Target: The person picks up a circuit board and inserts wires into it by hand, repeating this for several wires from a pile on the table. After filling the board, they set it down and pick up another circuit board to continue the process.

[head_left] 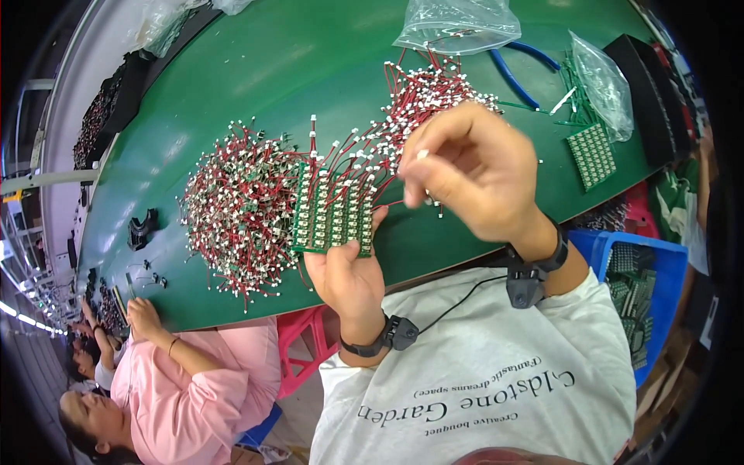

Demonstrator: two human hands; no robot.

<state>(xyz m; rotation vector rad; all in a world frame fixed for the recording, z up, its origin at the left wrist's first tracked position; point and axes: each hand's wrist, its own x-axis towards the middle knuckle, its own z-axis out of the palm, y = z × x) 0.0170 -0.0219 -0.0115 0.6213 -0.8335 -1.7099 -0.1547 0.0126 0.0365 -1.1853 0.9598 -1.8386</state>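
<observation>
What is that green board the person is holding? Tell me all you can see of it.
The green board is a flat rectangular circuit panel carrying rows of small white parts. The left hand grips its lower edge, thumb on top, holding it tilted above the table. Red wires run from its upper side.

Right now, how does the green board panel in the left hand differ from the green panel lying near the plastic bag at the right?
The held panel, in the left hand above the table edge, has red wires attached along its top. The lying panel rests flat on the green table, untouched, with no wires, and looks smaller. Both are green grids of small parts.
</observation>
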